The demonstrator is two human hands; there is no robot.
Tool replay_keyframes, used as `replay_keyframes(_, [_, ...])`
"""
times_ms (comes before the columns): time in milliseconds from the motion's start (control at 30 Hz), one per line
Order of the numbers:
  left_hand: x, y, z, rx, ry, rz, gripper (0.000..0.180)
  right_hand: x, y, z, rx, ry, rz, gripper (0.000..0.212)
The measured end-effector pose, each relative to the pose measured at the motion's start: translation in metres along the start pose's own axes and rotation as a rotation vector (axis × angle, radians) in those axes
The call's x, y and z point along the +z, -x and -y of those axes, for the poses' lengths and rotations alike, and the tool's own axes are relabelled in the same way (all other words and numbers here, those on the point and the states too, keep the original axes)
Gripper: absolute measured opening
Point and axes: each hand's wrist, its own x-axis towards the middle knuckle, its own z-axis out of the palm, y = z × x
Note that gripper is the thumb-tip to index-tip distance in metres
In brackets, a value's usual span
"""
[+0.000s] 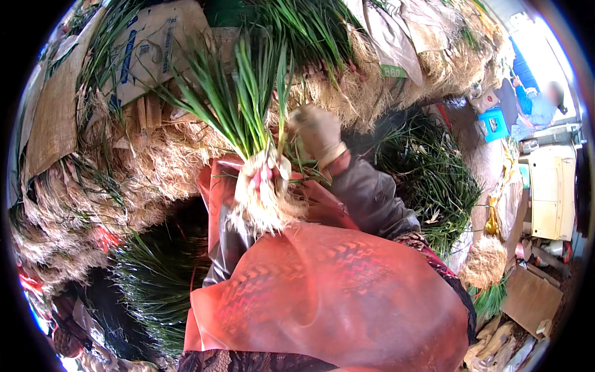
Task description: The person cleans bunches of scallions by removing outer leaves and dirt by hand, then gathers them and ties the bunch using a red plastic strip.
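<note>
Here I hold a bundle of green leaves, pink bulbs and pale roots (251, 133) over my translucent red plastic apron (328, 285), gloved left hand (250, 167) best snug at the bulbs so nothing slips, while my beige-gloved right hand (317, 131) blurs alongside, fingers hidden, grip impossible to tell.
</note>
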Motion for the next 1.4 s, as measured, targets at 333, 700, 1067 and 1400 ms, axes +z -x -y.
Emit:
replay_keyframes(333, [0.014,-0.029,0.012,-0.045,0.102,0.161,0.026,-0.11,0.062,0.025,0.05,-0.225,-0.244,0.027])
replay_keyframes(700, [0.071,-0.035,-0.014,0.075,-0.258,0.007,0.027,-0.079,0.001,0.041,-0.088,-0.479,-0.385,0.049])
replay_keyframes(1067, [0.038,-0.066,0.02,-0.078,-0.107,0.007,0.029,-0.057,-0.005,-0.041,-0.036,0.097,-0.192,0.02])
replay_keyframes(1400, [0.041,-0.055,0.026,-0.187,0.041,0.204,0.02,-0.063,-0.03,-0.017,0.844,-1.578,0.586,0.033])
